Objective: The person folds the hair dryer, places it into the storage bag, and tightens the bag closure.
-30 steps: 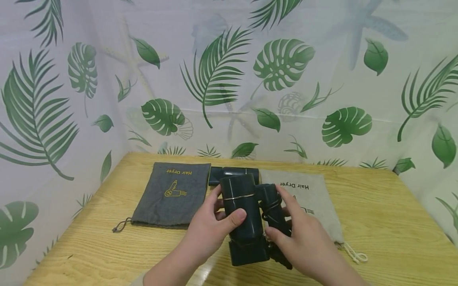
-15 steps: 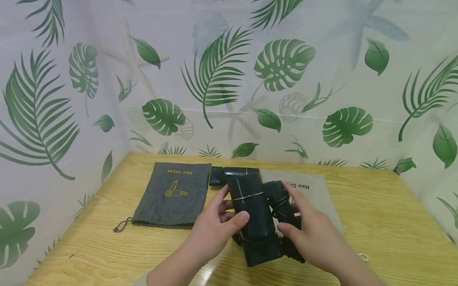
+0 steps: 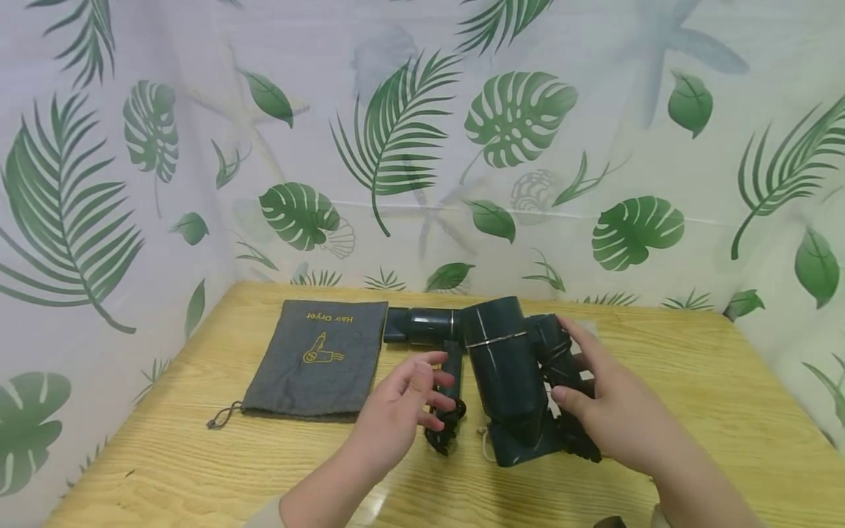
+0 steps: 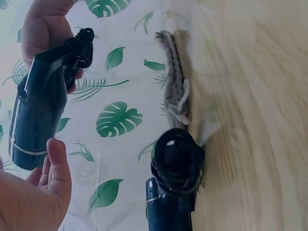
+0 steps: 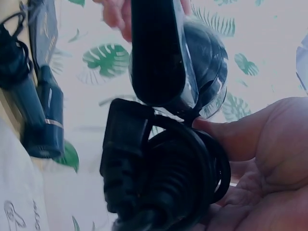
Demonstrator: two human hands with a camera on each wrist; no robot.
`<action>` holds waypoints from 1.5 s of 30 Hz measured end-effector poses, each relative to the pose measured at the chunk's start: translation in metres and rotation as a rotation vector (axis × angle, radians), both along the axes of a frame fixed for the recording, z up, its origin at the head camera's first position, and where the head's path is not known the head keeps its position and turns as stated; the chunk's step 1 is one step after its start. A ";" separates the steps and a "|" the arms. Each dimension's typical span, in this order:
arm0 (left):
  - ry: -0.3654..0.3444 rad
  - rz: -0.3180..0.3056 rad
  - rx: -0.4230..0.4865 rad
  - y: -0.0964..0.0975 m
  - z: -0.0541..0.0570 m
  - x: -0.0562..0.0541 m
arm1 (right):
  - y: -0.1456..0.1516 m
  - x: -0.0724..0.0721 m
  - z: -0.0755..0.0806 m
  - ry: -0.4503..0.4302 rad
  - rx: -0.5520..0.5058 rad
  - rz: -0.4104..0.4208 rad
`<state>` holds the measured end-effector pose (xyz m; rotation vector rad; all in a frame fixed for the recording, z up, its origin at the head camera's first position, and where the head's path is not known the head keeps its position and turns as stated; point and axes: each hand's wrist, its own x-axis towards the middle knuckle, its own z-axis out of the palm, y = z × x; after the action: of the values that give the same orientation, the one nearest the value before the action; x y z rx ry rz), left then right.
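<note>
A dark hair dryer [image 3: 505, 367] is held up over the table by my right hand [image 3: 614, 411], whose fingers and thumb grip the folded handle with its wrapped black cord [image 5: 178, 163]. My left hand [image 3: 399, 407] is just left of it, fingers spread and loosely bent, holding nothing. In the left wrist view the fingers of my left hand [image 4: 33, 197] appear near the dryer's banded end. A second dark hair dryer [image 3: 429, 326] lies on the table behind my left hand, its handle pointing toward me with a coiled cord [image 3: 445, 429].
A dark grey drawstring bag [image 3: 310, 385] printed "Hair Dryer" lies flat on the wooden table [image 3: 198, 477] at left. A beige bag [image 5: 17, 192] lies at right, mostly hidden behind the held dryer in the head view. A leaf-printed curtain [image 3: 409, 242] encloses the back and sides.
My left hand has let go of the dryer and now stands apart from it. My right hand has carried the dryer to the right and slightly up, uncovering the second dryer's handle and cord.
</note>
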<state>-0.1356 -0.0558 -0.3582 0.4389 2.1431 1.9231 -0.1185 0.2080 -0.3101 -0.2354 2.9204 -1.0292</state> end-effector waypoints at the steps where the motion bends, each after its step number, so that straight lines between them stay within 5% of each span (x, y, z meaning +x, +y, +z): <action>1: 0.013 0.004 -0.028 0.000 -0.001 0.000 | 0.004 -0.001 0.001 0.000 -0.001 -0.002; 6: 0.107 -0.005 -0.204 0.003 -0.004 0.001 | 0.020 -0.007 0.004 -0.011 0.019 -0.021; 13: 0.275 -0.098 -0.436 0.008 -0.010 0.001 | 0.029 -0.012 0.006 -0.059 0.035 -0.028; 23: 0.867 -0.242 -1.055 0.045 -0.013 -0.010 | 0.043 -0.014 0.007 -0.074 0.049 -0.056; 26: 1.069 -0.238 -1.185 0.057 -0.014 -0.014 | 0.051 -0.015 0.005 -0.082 0.047 -0.061; 29: 1.185 -0.234 -1.251 0.067 -0.017 -0.018 | 0.054 -0.016 0.004 -0.094 0.048 -0.061; 37: 1.126 -0.383 -1.313 0.088 -0.023 -0.026 | 0.052 -0.016 0.008 -0.101 0.057 -0.060; 45: 1.049 -0.444 -1.343 0.098 -0.029 -0.038 | 0.054 -0.017 0.010 -0.113 0.074 -0.068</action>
<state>-0.1738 0.0423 -0.3871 1.5276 2.8336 -0.3339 -0.1356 0.2623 -0.3000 -0.0732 2.8750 -0.9080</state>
